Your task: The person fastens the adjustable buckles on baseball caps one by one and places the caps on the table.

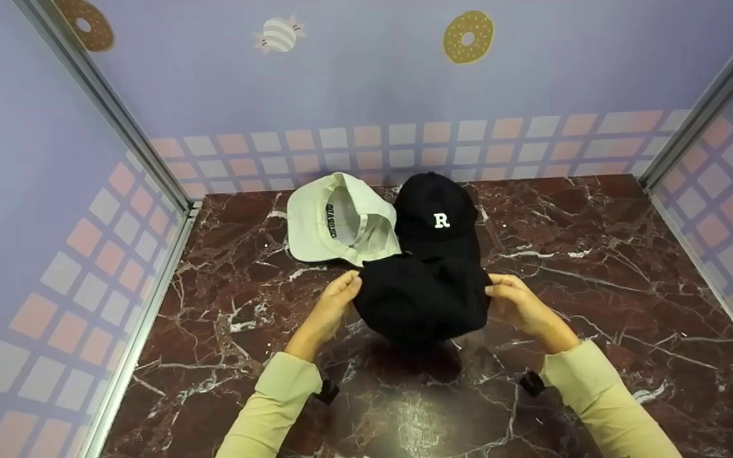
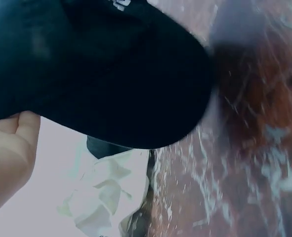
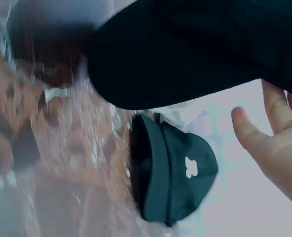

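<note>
1. Fingers of the left hand [image 1: 330, 306] grip the left edge of the held black cap [image 1: 420, 302]; those of the right hand [image 1: 524, 310] grip its right edge.
2. My head view has this cap near the middle of the scene, above the marble tabletop [image 1: 595, 305], but its shape reads there as little more than a dark mass.
3. Both wrist views give me what the head view does not: the cap's broad, rounded brim [image 2: 150, 98]. At the top of the left wrist view I also catch a pale mark [image 2: 120, 4] on its front, cut off by the edge and too partial to read.
4. Only the right wrist view shows me one digit of the right hand standing apart from the cap, while others reach behind its edge.
5. Beyond, on the far left, my head view shows a white cap [image 1: 309, 222] with its hollow exposed and dark lettering, which the wrist views do not let me see.
6. Just right of it sits a second black cap [image 1: 427, 197]; its white "R" [image 1: 441, 221] is clear from the head, only a blurred patch from the right wrist.
</note>
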The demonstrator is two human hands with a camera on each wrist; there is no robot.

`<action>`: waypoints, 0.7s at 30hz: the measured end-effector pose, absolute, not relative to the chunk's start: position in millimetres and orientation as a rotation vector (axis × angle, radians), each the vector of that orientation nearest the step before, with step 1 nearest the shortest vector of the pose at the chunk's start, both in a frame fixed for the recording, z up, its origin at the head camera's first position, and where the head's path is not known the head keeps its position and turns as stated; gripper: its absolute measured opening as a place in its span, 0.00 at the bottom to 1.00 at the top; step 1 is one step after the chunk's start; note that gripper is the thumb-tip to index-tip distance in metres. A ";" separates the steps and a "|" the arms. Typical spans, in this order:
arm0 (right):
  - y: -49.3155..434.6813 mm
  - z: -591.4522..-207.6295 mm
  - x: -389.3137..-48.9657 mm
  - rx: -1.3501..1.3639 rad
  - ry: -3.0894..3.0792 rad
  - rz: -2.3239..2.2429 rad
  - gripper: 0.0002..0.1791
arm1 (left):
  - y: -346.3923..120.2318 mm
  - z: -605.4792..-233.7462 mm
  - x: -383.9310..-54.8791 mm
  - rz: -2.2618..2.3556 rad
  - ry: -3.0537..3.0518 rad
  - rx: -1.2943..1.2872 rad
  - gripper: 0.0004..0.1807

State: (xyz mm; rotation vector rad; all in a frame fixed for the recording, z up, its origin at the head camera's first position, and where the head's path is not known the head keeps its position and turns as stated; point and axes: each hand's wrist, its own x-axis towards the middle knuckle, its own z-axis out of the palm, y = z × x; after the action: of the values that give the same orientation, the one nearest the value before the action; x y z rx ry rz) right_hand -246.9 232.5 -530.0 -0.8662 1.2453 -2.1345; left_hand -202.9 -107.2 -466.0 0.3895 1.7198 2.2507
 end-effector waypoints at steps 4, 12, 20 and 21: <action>214.5 -492.6 -224.9 -0.652 1.099 -2.225 0.15 | -101.4 -468.9 -204.4 2.340 1.574 0.241 0.08; 196.7 -490.3 -221.5 -0.089 0.871 -2.451 0.25 | -93.3 -490.2 -213.9 2.458 1.382 0.029 0.09; 191.7 -518.0 -231.4 0.145 0.915 -2.536 0.07 | -84.8 -519.3 -217.7 2.379 1.537 -0.066 0.23; 191.9 -521.5 -232.2 0.141 0.987 -2.502 0.06 | -83.8 -522.2 -217.5 2.343 1.580 -0.076 0.25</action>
State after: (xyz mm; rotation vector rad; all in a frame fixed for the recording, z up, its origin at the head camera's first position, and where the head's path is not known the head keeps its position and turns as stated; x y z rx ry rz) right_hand -232.2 191.9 -521.5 0.1410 0.9867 -2.5015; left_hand -217.5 -83.8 -522.2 -0.0759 1.5800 2.3427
